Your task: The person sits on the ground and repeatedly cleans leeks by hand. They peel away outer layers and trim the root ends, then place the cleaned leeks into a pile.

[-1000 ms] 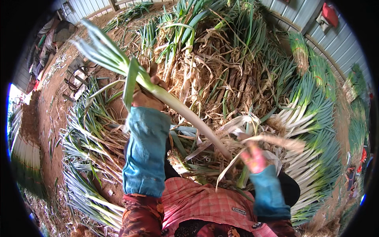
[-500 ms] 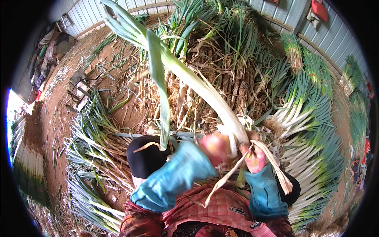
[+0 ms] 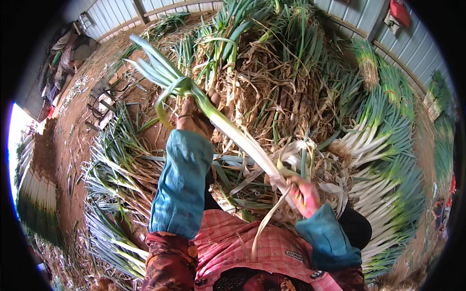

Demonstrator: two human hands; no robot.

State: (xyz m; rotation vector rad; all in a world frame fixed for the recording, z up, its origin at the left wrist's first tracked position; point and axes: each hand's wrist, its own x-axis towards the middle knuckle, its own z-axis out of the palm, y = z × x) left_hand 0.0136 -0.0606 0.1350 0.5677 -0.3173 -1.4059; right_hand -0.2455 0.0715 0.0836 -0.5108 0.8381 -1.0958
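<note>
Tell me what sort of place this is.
Probably a farm shed where leeks or large green onions are trimmed: a heaped pile of untrimmed green-and-white stalks, neat rows of cleaned white stalks, corrugated metal walls and a dirt floor.

Long green onion (image 3: 228, 131) held slanted above the lap, leaves up and away, white end near. Left hand (image 3: 194, 119) closed around the stalk's upper part, just below the leaves. Right hand (image 3: 303, 196) closed on the root end, a dry skin strip (image 3: 264, 228) hanging below it. Untrimmed heap (image 3: 272, 82) beyond the onion; cleaned white stalks (image 3: 383, 160) stacked to its right.
</note>
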